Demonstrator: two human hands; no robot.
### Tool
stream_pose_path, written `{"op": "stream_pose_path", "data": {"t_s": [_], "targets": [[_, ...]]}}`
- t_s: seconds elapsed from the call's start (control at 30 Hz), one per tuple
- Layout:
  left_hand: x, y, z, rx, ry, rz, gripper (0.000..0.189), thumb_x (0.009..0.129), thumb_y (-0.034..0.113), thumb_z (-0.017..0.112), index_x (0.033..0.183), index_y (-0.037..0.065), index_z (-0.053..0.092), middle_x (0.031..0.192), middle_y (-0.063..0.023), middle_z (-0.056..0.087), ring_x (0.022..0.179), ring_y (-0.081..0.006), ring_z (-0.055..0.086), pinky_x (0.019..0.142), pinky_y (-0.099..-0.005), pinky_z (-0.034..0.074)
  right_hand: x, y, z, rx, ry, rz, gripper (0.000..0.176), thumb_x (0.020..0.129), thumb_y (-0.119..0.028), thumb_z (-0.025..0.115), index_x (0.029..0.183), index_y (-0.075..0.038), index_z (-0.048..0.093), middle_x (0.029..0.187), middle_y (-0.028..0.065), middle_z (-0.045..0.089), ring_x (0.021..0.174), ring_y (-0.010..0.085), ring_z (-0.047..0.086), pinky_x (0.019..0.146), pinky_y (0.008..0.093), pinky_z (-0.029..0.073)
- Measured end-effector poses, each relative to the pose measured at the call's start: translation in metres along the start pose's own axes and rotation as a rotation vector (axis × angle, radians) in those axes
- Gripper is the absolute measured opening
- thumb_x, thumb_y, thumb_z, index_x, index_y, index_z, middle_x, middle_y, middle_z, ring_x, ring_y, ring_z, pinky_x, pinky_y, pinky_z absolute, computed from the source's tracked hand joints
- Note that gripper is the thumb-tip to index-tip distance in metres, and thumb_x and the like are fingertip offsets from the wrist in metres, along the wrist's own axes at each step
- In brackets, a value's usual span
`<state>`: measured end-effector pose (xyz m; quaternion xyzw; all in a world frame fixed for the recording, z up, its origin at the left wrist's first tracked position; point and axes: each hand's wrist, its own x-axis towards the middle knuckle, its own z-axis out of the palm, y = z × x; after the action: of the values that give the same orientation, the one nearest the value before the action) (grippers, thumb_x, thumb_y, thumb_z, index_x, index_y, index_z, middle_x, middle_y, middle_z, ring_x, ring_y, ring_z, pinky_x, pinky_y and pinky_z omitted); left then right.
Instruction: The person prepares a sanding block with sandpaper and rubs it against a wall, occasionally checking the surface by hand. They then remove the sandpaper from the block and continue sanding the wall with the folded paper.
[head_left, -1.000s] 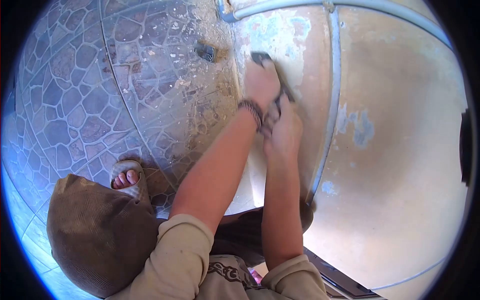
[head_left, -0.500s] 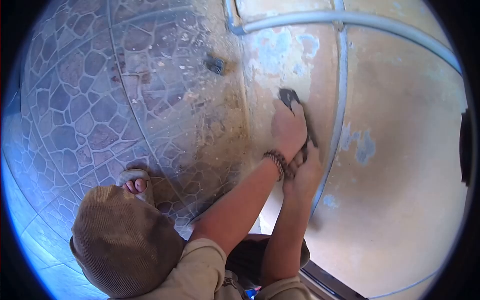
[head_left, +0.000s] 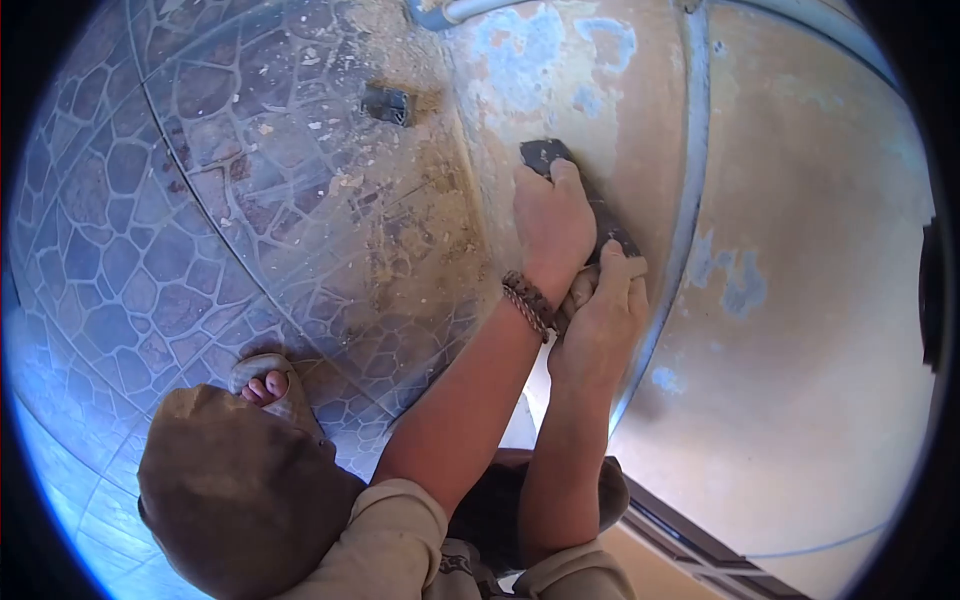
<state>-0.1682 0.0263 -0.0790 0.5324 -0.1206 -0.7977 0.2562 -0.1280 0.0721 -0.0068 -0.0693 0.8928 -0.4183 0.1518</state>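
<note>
A dark sanding block point(head_left: 545, 156) is pressed flat against a tan wall point(head_left: 800, 300) with worn patches of pale blue paint point(head_left: 530, 50). My left hand point(head_left: 553, 228), with a beaded bracelet at the wrist, lies on top of the block and grips its upper part. My right hand point(head_left: 600, 312) holds the lower end of the block point(head_left: 617, 240), just below the left hand. Most of the block is hidden under both hands.
A grey conduit pipe point(head_left: 690, 180) runs down the wall right of my hands. A stone-patterned tile floor point(head_left: 180, 200) covered in dust and paint flakes lies to the left. A small dark object point(head_left: 386, 103) sits on the floor. My sandalled foot point(head_left: 262, 385) and knee point(head_left: 240, 490) are below.
Both hands slid the block down the wall, then a little back up and left. The view has shifted slightly with my head.
</note>
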Motion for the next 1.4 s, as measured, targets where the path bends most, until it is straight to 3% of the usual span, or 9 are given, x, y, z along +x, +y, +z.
{"op": "stream_pose_path", "data": {"t_s": [0.4,0.47,0.53,0.7,0.9,1.0,1.03,1.13,1.4], "targets": [[0.025,-0.033,-0.010,-0.147,0.017,-0.005,0.040,0.092,0.031,0.045,0.100,-0.007,0.052,0.090,-0.0275,0.062,0.087,-0.0412,0.061,0.078,-0.0463,0.045,0.002,0.005,-0.002,-0.267,-0.178,0.128,0.029,0.095,-0.030,0.054,0.076,-0.008,0.050,0.055,-0.0037,0.041,0.042,0.0052,0.036,0.037,0.0236,0.027],[0.006,-0.034,-0.002,-0.145,0.086,0.028,0.039,0.094,0.031,0.045,0.099,-0.007,0.051,0.089,-0.0274,0.062,0.087,-0.0412,0.061,0.077,-0.0466,0.046,-0.006,-0.010,-0.040,-0.851,-0.325,-0.017,0.028,0.093,-0.028,0.057,0.088,-0.001,0.059,0.058,-0.0010,0.049,0.045,0.0066,0.042,0.041,0.0237,0.033],[-0.010,-0.036,0.011,-0.117,0.170,-0.015,0.038,0.095,0.032,0.045,0.100,-0.005,0.050,0.090,-0.0278,0.062,0.087,-0.0427,0.060,0.077,-0.0477,0.045,-0.030,-0.058,-0.061,-1.000,-0.414,0.080,0.034,0.088,-0.028,0.063,0.090,0.006,0.064,0.069,0.0060,0.061,0.058,0.0101,0.055,0.048,0.0253,0.041],[-0.012,-0.025,0.014,0.040,0.256,0.104,0.035,0.097,0.033,0.043,0.102,-0.002,0.047,0.087,-0.0291,0.062,0.084,-0.0466,0.059,0.075,-0.0511,0.044,-0.062,-0.100,-0.087,-0.724,-0.205,-0.296,0.025,0.089,-0.018,0.062,0.102,0.004,0.062,0.065,0.0027,0.056,0.058,0.0068,0.051,0.047,0.0229,0.040],[-0.004,-0.037,-0.004,0.235,0.190,0.285,0.035,0.098,0.034,0.040,0.108,0.000,0.042,0.084,-0.0292,0.062,0.081,-0.0480,0.059,0.073,-0.0529,0.044,-0.050,-0.074,-0.122,-0.644,-0.487,-0.414,0.024,0.088,-0.012,0.064,0.107,0.003,0.061,0.065,-0.0015,0.049,0.058,0.0056,0.045,0.049,0.0195,0.039],[-0.011,-0.051,0.008,0.301,0.191,0.346,0.036,0.099,0.034,0.040,0.110,0.000,0.040,0.086,-0.0301,0.062,0.083,-0.0490,0.058,0.073,-0.0535,0.044,-0.037,-0.066,-0.148,-0.525,-0.431,-0.305,0.036,0.089,-0.028,0.065,0.111,0.000,0.059,0.068,-0.0016,0.050,0.059,0.0056,0.047,0.052,0.0194,0.036],[-0.013,-0.052,0.011,0.307,0.198,0.376,0.036,0.099,0.034,0.040,0.109,0.000,0.041,0.088,-0.0309,0.061,0.085,-0.0497,0.058,0.073,-0.0535,0.043,-0.031,-0.062,-0.156,-0.468,-0.416,-0.332,0.029,0.087,-0.013,0.065,0.110,0.004,0.059,0.067,0.0006,0.050,0.061,0.0065,0.044,0.052,0.0205,0.040],[-0.009,-0.059,0.013,0.328,0.230,0.435,0.037,0.098,0.034,0.042,0.109,-0.001,0.043,0.090,-0.0319,0.061,0.086,-0.0502,0.057,0.074,-0.0532,0.044,-0.013,-0.050,-0.179,-0.365,-0.471,-0.512,0.032,0.087,-0.013,0.065,0.112,0.004,0.058,0.071,0.0015,0.051,0.062,0.0072,0.044,0.055,0.0213,0.041],[0.104,0.007,-0.012,0.532,0.435,0.673,0.041,0.097,0.036,0.041,0.105,-0.004,0.047,0.095,-0.0343,0.060,0.089,-0.0500,0.058,0.077,-0.0537,0.047,0.011,-0.020,-0.209,-0.180,-0.333,-0.659,0.055,0.082,-0.036,0.069,0.113,0.008,0.055,0.065,0.0018,0.047,0.059,0.0075,0.042,0.053,0.0199,0.028]]}}
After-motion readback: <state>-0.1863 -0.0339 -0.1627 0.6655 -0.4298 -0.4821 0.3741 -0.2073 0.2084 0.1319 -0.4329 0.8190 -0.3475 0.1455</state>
